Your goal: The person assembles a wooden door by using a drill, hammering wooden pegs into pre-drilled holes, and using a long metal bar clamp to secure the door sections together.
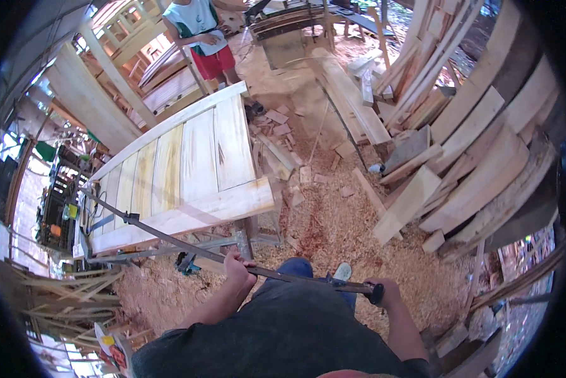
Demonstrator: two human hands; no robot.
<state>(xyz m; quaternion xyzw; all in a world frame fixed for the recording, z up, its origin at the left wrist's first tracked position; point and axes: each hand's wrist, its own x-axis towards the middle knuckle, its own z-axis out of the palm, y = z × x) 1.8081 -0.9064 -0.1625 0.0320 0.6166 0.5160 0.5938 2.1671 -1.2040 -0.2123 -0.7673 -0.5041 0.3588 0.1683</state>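
A long dark bar clamp [169, 239] slants across in front of me, its far end reaching over the left side of a pale wooden panel [198, 151]. My left hand [237, 269] is closed round the bar near its middle. At the clamp's near right end, my right hand [387, 292] grips beside the round dark end piece; its fingers are partly hidden. The panel, made of several boards between two rails, lies on a support frame [242, 242]. Whether the bar touches the panel's near rail [201, 212] I cannot tell.
A person [201, 38] in red shorts stands beyond the panel. Stacked planks [478, 183] lean along the right side. Wood shavings [320, 233] and offcuts [280, 123] cover the floor. Scrap strips [68, 296] are piled at left, and long boards [352, 101] lie ahead.
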